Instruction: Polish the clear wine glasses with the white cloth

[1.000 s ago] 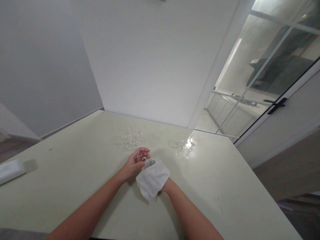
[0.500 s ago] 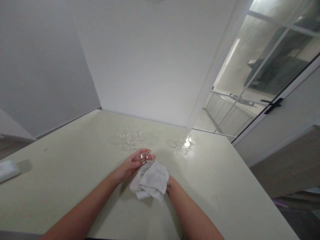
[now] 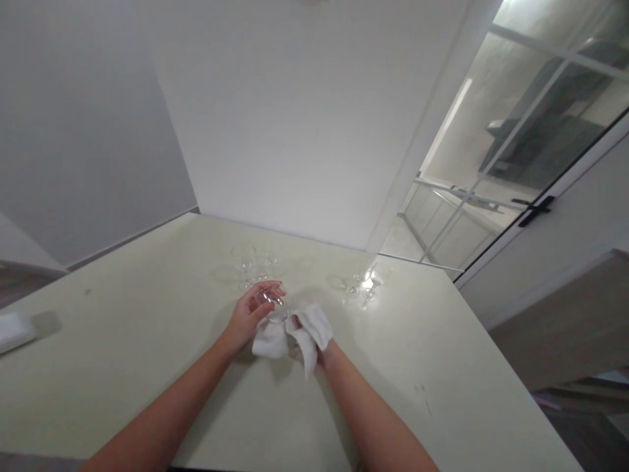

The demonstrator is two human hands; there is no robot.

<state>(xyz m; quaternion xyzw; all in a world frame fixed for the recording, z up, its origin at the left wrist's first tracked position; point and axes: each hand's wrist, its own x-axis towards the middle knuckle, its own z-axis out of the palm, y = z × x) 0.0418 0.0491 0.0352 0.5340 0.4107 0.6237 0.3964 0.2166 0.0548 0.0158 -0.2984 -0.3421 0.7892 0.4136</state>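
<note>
In the lower middle of the frame, two bare hands work close together above a pale table (image 3: pixel 147 328). The left hand (image 3: pixel 246 314) has its fingers and thumb curled around the bowl of a clear drinking glass (image 3: pixel 270 297), clamped on it from the left, with the glass tilted and the bowl facing away from the cloth. Just right of it, the right hand (image 3: pixel 324 354) grips a white cloth (image 3: pixel 309 326), which bunches near the lower end of the glass and hangs in loose flaps; folds cover most of those fingers, so their exact placing cannot be told. Just beyond the left hand, near the centre of the frame, a cluster of clear glasses (image 3: pixel 248 265) stands on the table; overlapping rims make their number hard to tell. Right of centre, a pair of stemmed glasses (image 3: pixel 368 294) stands under a bright reflection. At the left edge lies a white block-shaped object (image 3: pixel 16 331). A white wall (image 3: pixel 285 131) rises behind the table, and toward the right edge are a gridded glass panel (image 3: pixel 466 141) and a black door handle (image 3: pixel 536 211).
</note>
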